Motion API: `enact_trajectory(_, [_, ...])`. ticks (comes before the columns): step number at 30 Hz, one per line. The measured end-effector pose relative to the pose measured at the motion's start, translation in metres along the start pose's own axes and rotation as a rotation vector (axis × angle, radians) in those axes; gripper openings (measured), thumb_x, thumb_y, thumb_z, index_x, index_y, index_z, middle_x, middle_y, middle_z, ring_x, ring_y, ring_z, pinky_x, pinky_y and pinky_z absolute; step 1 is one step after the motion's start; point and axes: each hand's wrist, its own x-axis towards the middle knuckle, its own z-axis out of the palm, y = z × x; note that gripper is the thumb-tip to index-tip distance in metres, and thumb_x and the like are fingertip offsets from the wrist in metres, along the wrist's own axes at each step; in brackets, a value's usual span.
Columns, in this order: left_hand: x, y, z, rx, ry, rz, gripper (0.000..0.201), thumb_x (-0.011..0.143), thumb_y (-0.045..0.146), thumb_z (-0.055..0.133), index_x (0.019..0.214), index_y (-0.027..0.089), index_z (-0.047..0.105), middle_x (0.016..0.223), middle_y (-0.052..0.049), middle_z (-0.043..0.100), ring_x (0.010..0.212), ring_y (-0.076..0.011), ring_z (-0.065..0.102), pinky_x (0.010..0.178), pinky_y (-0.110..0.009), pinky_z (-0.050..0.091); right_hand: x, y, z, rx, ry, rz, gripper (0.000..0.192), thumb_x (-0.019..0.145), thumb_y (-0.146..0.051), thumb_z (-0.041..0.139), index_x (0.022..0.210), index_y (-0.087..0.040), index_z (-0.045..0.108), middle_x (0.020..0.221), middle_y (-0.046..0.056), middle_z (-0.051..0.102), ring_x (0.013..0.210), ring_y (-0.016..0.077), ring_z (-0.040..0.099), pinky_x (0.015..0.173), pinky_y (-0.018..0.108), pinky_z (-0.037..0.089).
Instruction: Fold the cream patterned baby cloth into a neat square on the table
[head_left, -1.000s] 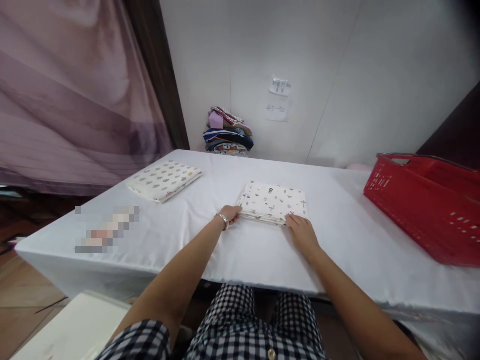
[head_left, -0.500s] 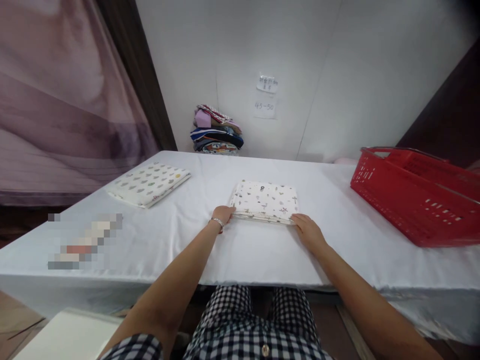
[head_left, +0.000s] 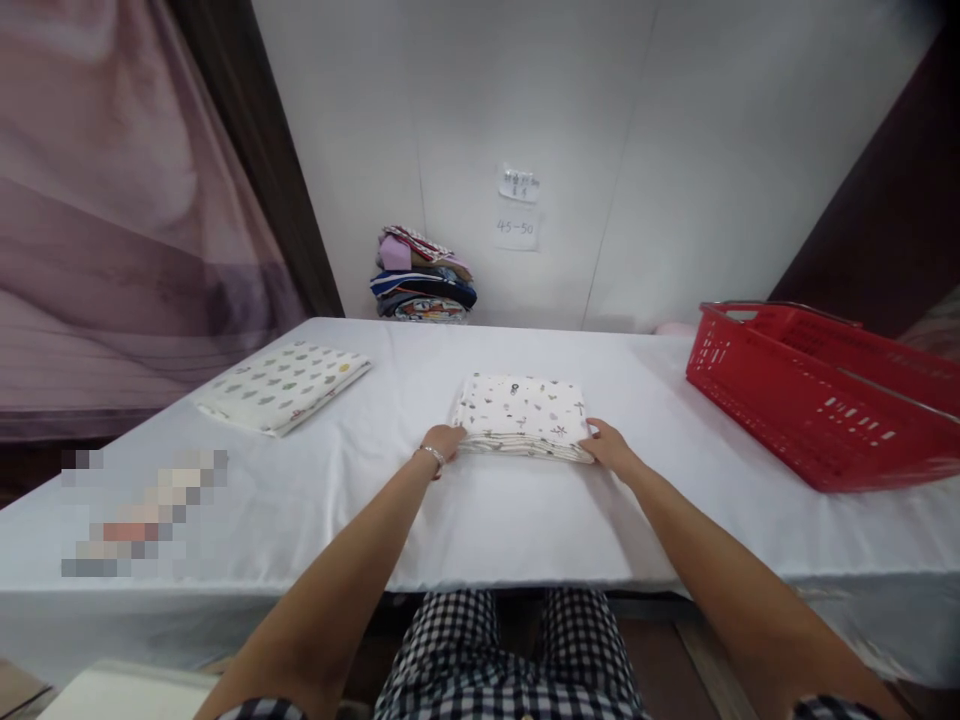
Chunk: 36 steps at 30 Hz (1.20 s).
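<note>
Both hands (head_left: pixel 442 441) (head_left: pixel 609 448) gripping folded cloth (head_left: pixel 523 414); red basket (head_left: pixel 810 400) seemingly empty.

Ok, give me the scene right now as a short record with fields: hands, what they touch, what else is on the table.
left hand: left hand at the near left corner of the folded patterned cloth, fingers on its edge
right hand: right hand at the near right corner of the same cloth, touching its edge
cloth state: folded flat, lying on the white table
left of it: second folded cloth, apart from both hands
right of it: red basket
back wall: stack of clothes, paper notes
</note>
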Motion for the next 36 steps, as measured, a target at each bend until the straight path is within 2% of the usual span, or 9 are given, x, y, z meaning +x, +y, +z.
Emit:
enact_trajectory(3, [-0.015,-0.004,0.0,0.084,-0.049,-0.052,0.031,0.067,0.036,0.062,0.047,0.018,0.047,0.038,0.0,0.045,0.036,-0.013,0.042,0.043,-0.025,0.03,-0.002,0.013,-0.012,0.041,-0.004,0.013,0.065,0.067,-0.025,0.06,0.13,-0.016,0.041,0.083,0.003,0.061,0.063,0.0133,0.057,0.055,0.023,0.044])
enact_trajectory(6, [-0.021,-0.003,-0.008,0.189,-0.035,-0.016,0.029,0.061,0.043,0.067,0.058,0.017,0.055,0.055,-0.003,0.058,0.048,-0.0158,0.053,0.047,-0.024,0.034,-0.005,0.017,-0.02,-0.128,-0.011,0.008,0.064,0.07,-0.025,0.058,0.131,-0.014,0.041,0.091,0.007,0.062,0.072,0.0179,0.059,0.063,0.029,0.047])
enact_trajectory(10, [-0.016,0.007,-0.009,0.299,0.103,0.072,0.04,0.066,0.051,0.061,0.084,0.016,0.059,0.087,-0.009,0.066,0.077,-0.0217,0.061,0.059,-0.025,0.04,-0.01,-0.012,-0.009,-0.488,0.16,-0.319,0.054,0.073,-0.019,0.053,0.127,-0.016,0.047,0.122,0.013,0.052,0.111,0.0268,0.048,0.091,0.038,0.039])
enact_trajectory(13, [-0.015,0.009,0.005,0.398,0.128,0.089,0.036,0.078,0.047,0.047,0.089,0.016,0.059,0.093,-0.011,0.066,0.087,-0.0232,0.06,0.068,-0.027,0.041,-0.011,-0.035,0.008,-0.557,0.112,-0.549,0.05,0.082,-0.03,0.046,0.13,-0.017,0.042,0.136,0.01,0.039,0.127,0.0239,0.031,0.103,0.037,0.027])
enact_trajectory(18, [-0.018,-0.001,0.017,0.564,0.143,0.178,0.036,0.086,0.038,0.033,0.097,0.015,0.058,0.105,-0.014,0.062,0.097,-0.0239,0.058,0.08,-0.031,0.041,-0.005,-0.031,0.019,-0.696,-0.154,-0.387,0.047,0.087,-0.046,0.035,0.127,-0.022,0.044,0.141,0.008,0.033,0.132,0.026,0.02,0.101,0.046,0.025])
enact_trajectory(21, [-0.012,0.003,0.006,0.607,0.071,0.17,0.04,0.086,0.042,0.032,0.098,0.015,0.06,0.103,-0.014,0.063,0.096,-0.0246,0.058,0.08,-0.032,0.042,-0.002,-0.027,0.018,-0.75,-0.18,-0.37,0.045,0.087,-0.048,0.032,0.122,-0.025,0.047,0.138,0.007,0.037,0.132,0.0265,0.021,0.101,0.05,0.021])
enact_trajectory(25, [0.003,0.029,0.001,0.582,0.177,0.158,0.05,0.085,0.047,0.034,0.118,0.014,0.051,0.123,-0.015,0.052,0.104,-0.0242,0.055,0.086,-0.033,0.041,0.005,-0.05,0.025,-0.764,-0.121,-0.402,0.054,0.088,-0.049,0.03,0.134,-0.02,0.036,0.145,0.01,0.023,0.135,0.0263,0.012,0.105,0.05,0.011])
enact_trajectory(29, [0.016,0.054,0.024,0.696,0.239,0.306,0.052,0.085,0.045,0.034,0.126,0.013,0.043,0.139,-0.014,0.036,0.125,-0.0255,0.035,0.099,-0.036,0.032,0.031,-0.072,0.041,-0.729,-0.036,-0.482,0.06,0.089,-0.05,0.026,0.139,-0.018,0.025,0.149,0.01,0.011,0.136,0.0239,0.004,0.107,0.044,0.008])
enact_trajectory(36, [0.039,0.03,0.047,0.774,0.018,0.29,0.068,0.086,0.05,0.025,0.14,0.01,0.02,0.15,-0.008,0.005,0.137,-0.0238,0.001,0.108,-0.042,0.017,0.07,-0.037,0.042,-0.745,-0.09,-0.366,0.065,0.087,-0.056,0.025,0.14,-0.019,0.024,0.148,0.007,0.014,0.136,0.0237,0.008,0.106,0.049,0.008])
